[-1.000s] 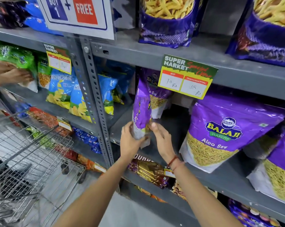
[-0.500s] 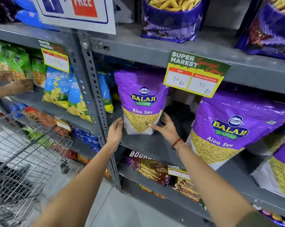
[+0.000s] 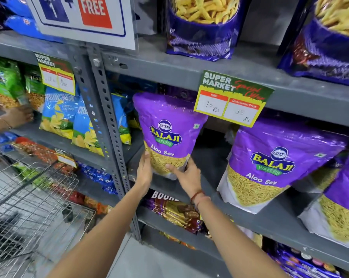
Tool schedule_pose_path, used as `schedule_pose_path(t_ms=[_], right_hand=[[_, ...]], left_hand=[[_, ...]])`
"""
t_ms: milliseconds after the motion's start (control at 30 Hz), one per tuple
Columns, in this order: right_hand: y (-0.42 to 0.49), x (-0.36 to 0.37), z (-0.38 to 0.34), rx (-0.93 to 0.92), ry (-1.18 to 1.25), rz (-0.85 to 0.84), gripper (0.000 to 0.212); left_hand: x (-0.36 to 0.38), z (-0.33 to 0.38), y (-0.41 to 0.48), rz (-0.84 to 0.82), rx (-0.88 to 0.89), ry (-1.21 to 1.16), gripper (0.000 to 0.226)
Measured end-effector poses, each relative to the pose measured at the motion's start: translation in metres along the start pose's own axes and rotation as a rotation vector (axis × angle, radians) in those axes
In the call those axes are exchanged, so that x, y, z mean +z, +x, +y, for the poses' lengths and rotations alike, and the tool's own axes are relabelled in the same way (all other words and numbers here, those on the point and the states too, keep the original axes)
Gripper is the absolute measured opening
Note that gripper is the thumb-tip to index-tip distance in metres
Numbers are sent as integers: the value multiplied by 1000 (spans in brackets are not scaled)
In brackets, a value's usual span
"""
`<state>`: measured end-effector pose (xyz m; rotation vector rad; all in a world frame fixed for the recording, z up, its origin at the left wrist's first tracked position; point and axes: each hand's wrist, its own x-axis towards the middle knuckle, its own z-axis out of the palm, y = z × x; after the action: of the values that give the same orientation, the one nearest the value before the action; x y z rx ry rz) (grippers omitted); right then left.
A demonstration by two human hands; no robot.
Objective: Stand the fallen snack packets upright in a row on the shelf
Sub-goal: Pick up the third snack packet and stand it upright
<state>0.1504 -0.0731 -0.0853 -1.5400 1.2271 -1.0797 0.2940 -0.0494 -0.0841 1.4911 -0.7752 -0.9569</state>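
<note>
A purple Balaji Aloo Sev packet [image 3: 167,125] stands upright at the left end of the grey middle shelf [image 3: 274,221], its label facing me. My left hand [image 3: 144,171] presses its lower left edge and my right hand [image 3: 186,175] grips its lower right corner. A second purple packet [image 3: 270,163] stands further right, leaning back, with a gap between the two. A third purple packet [image 3: 342,199] stands at the far right, partly cut off by the frame. More purple packets show dimly behind them.
A perforated grey upright post [image 3: 103,125] borders the packet on the left. A price tag [image 3: 232,98] hangs from the shelf above. Blue chip bags [image 3: 69,121] fill the left bay, where another person's hand [image 3: 19,115] reaches. A wire trolley [image 3: 27,199] stands at lower left.
The purple packet has turned from edge-on to face front and stands at the shelf's left end. Both my hands have closed in on its lower corners.
</note>
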Motion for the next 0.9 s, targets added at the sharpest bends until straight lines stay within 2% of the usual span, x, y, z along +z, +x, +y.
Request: schedule_pose_path(t_ms=[167,233,300,400,533,667,767,900], right_hand=[[5,-11,-14,13,39,-28,53],[8,-18,-23,-14,187,-21,45],[13,-25,-35,-93,370,32,31],[26,-38,-60,-159,472,168,21],[41,-48,-70,-186,486,251,17],[48,-50,-75,-207,488,267,19],[52,-48,-77,-201,498,290,6],[43,-50,-80,-202,490,257,9]], left_hand=[[-5,22,7,-26,-11,-83,56],[-7,40,12,0,9,-194,50],[-11,61,15,11,85,-253,37],[-11,90,27,-36,110,-348,29],[-8,108,38,-41,35,-538,32],[-6,114,42,-6,16,-584,37],[-3,118,46,10,-13,-617,35],[-2,112,48,5,-1,-637,32]])
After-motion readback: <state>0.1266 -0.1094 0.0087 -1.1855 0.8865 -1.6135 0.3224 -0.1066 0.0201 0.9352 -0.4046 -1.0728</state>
